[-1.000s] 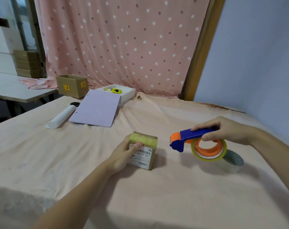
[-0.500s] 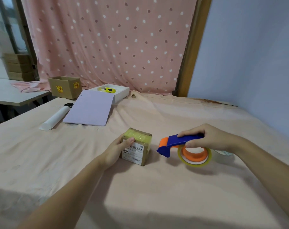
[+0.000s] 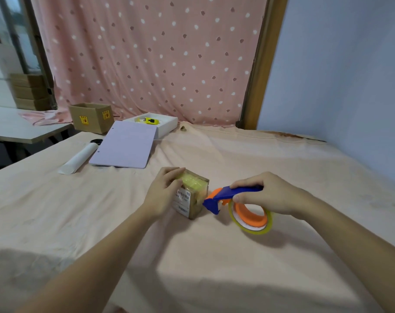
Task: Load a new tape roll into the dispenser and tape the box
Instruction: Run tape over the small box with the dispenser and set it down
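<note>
A small cardboard box [image 3: 193,195], with yellowish tape on top and a white barcode label on its near side, sits mid-table on the peach cloth. My left hand [image 3: 162,193] grips its left side and top. My right hand [image 3: 266,193] holds the blue and orange tape dispenser [image 3: 225,196] by its handle, and a clear yellowish tape roll [image 3: 251,219] is on its orange hub. The dispenser's blue nose touches the box's right face. The spare roll seen earlier is hidden.
A lilac board [image 3: 126,144] and a rolled white sheet [image 3: 79,159] lie at the back left. Behind them are a white tray [image 3: 167,124] with a yellow tool [image 3: 151,120] and an open carton [image 3: 91,117]. A wall stands on the right.
My right hand has carried the dispenser left until its nose meets the box. My left hand has shifted from the box's front up onto its top and side.
</note>
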Tool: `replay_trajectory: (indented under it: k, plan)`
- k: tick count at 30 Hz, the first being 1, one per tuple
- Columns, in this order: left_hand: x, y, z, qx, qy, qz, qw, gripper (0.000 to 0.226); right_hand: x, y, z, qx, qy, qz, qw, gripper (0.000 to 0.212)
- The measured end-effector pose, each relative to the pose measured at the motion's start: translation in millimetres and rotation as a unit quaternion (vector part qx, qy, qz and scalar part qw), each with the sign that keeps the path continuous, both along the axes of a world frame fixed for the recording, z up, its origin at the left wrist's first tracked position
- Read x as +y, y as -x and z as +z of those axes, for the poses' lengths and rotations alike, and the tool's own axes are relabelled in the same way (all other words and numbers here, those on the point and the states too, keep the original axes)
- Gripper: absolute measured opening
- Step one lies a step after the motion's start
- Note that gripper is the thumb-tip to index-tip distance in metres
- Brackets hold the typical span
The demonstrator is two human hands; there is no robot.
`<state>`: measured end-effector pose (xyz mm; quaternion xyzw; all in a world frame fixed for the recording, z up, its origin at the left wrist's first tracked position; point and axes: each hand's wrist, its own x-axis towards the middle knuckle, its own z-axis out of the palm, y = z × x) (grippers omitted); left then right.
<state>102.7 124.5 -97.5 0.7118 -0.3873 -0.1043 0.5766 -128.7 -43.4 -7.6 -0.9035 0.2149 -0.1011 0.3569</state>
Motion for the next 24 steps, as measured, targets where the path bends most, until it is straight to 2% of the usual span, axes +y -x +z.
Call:
replay_trajectory:
  k: [2, 3, 4, 6, 8, 11, 14, 17, 20, 24]
  plan:
    - [-1.7, 0.5, 12.3, -0.087, -0.089, 0.028, 0.992, 0.052, 9.2, 4.2, 1.1, -0.007, 0.014, -0.007, 1.000, 0.021]
    - [-2.6, 2.3, 19.6, -0.158, -0.145, 0.042, 0.976, 0.053, 13.2, 5.9, 1.7, -0.011, 0.019, -0.009, 1.000, 0.014]
    - [-3.9, 4.7, 26.0, -0.234, -0.201, 0.055, 0.950, 0.052, 17.9, 7.3, 2.7, -0.015, 0.023, -0.009, 1.000, 0.011]
    - [-7.4, 10.2, 36.1, -0.346, -0.279, 0.071, 0.893, 0.050, 25.7, 8.5, 4.3, -0.020, 0.038, -0.008, 0.999, 0.026]
    - [-13.3, 16.5, 42.8, -0.392, -0.331, 0.078, 0.855, 0.066, 31.3, 8.1, 4.5, -0.023, 0.050, -0.013, 0.998, 0.040]
    - [-26.5, 20.4, 42.0, -0.451, -0.371, 0.067, 0.809, 0.083, 35.9, 5.9, 1.7, -0.026, 0.054, -0.022, 0.998, 0.040]
    - [-27.2, 19.5, 32.5, -0.455, -0.373, 0.034, 0.808, 0.076, 37.3, 4.6, -0.6, -0.030, 0.048, -0.027, 0.998, 0.035]
    - [-20.6, 15.6, 23.6, -0.477, -0.363, -0.002, 0.801, 0.058, 40.0, 5.9, -0.5, -0.027, 0.048, -0.028, 0.998, 0.037]
    - [-17.8, 17.7, 25.2, -0.435, -0.326, -0.022, 0.839, 0.048, 42.2, 5.8, 1.0, -0.020, 0.056, -0.027, 0.998, 0.032]
    - [-14.0, 11.6, 32.9, -0.395, -0.347, -0.074, 0.848, 0.051, 43.7, 4.7, 1.2, -0.010, 0.067, -0.030, 0.997, 0.021]
